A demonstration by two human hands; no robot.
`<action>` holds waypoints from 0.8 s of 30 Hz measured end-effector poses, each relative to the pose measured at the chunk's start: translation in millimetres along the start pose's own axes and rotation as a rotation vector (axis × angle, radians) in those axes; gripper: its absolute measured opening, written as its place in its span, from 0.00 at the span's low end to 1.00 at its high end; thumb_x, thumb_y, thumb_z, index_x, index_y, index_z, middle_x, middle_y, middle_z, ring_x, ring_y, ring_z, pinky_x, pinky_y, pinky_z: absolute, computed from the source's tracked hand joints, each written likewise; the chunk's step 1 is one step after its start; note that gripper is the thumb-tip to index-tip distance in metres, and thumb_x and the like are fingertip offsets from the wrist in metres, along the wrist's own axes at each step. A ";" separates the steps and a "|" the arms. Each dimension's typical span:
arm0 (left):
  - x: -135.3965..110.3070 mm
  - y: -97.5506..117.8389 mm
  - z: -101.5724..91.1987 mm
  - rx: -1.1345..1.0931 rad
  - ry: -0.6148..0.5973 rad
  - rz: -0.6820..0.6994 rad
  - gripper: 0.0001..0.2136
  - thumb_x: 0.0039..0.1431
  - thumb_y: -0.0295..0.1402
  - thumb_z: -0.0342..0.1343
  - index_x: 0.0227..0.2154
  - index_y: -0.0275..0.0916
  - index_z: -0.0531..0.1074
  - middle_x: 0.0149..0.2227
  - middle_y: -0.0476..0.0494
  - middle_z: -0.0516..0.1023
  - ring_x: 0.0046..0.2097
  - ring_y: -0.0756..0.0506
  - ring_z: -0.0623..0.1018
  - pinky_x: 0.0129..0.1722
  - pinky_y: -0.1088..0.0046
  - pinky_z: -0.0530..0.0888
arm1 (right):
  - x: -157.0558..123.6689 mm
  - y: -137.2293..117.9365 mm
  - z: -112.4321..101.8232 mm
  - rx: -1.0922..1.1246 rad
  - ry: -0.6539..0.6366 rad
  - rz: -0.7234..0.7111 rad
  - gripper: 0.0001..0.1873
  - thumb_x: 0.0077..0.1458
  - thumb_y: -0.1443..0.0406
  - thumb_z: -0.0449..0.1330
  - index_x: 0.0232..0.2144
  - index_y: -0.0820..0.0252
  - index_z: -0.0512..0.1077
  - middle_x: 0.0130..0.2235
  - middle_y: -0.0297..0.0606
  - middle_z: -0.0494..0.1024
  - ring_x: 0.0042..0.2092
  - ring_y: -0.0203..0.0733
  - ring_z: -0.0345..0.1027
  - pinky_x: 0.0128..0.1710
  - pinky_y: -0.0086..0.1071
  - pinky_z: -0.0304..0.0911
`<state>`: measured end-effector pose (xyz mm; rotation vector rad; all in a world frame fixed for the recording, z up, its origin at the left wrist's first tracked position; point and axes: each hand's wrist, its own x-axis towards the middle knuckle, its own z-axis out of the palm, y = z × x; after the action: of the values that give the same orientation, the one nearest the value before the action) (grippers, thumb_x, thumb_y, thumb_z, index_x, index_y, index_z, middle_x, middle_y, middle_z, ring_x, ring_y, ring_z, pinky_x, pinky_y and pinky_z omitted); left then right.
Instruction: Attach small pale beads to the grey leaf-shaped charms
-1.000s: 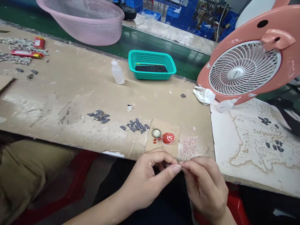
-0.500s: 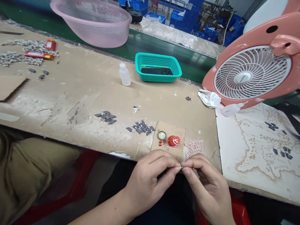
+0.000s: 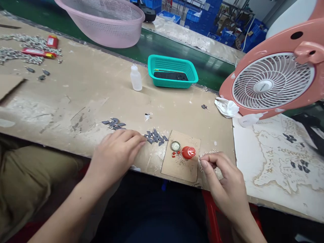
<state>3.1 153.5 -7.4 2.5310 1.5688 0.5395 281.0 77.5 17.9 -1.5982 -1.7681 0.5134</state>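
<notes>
My left hand (image 3: 116, 155) rests on the tabletop (image 3: 76, 101), its fingertips close to a cluster of small dark grey charms (image 3: 154, 137). My right hand (image 3: 224, 175) sits at the pile of tiny pinkish beads (image 3: 209, 158) and covers much of it. Its thumb and forefinger are close together, and I cannot tell if they hold a bead. Between the hands lies a cardboard square (image 3: 181, 168) bearing a gold-rimmed bottle cap (image 3: 175, 145), a red cap (image 3: 188, 152) and small red bits (image 3: 173, 154).
Further charms (image 3: 113, 123) lie left of the cardboard. A teal basket (image 3: 172, 64) holds a phone, beside a plastic bottle (image 3: 136, 78). A pink fan (image 3: 272, 81), a white cloth (image 3: 226, 107) and a map-printed sheet (image 3: 275, 165) stand right. Metal chain (image 3: 30, 50) lies far left.
My hands have parted from their pinch together at the table edge. The left has moved left onto the table beside the charms, and the right has moved onto the bead pile.
</notes>
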 end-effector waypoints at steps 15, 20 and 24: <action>-5.4 -29.5 -1.5 -0.191 -0.124 -0.187 0.07 0.62 0.41 0.53 0.34 0.47 0.72 0.38 0.44 0.78 0.41 0.39 0.77 0.38 0.63 0.71 | 26.3 5.9 2.4 -0.398 -0.118 -0.101 0.10 0.67 0.62 0.54 0.36 0.58 0.72 0.34 0.38 0.73 0.37 0.43 0.66 0.37 0.38 0.61; -9.2 -31.7 1.8 -0.259 -0.096 -0.231 0.05 0.60 0.40 0.57 0.31 0.48 0.72 0.33 0.47 0.79 0.35 0.40 0.77 0.31 0.65 0.70 | 27.2 6.4 3.1 -0.439 -0.126 -0.122 0.09 0.67 0.62 0.54 0.36 0.58 0.72 0.34 0.39 0.74 0.36 0.44 0.65 0.36 0.38 0.61; -12.3 -23.5 -1.2 -0.487 -0.007 -0.273 0.09 0.59 0.41 0.60 0.41 0.47 0.76 0.33 0.47 0.79 0.33 0.44 0.77 0.30 0.70 0.72 | 27.6 4.9 2.9 -0.436 -0.128 -0.128 0.09 0.66 0.63 0.54 0.36 0.59 0.72 0.34 0.39 0.73 0.37 0.44 0.65 0.37 0.39 0.61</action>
<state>-22.0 153.3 -15.8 1.9272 1.5186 0.7627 282.2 105.6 18.8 -1.7519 -2.1735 0.1769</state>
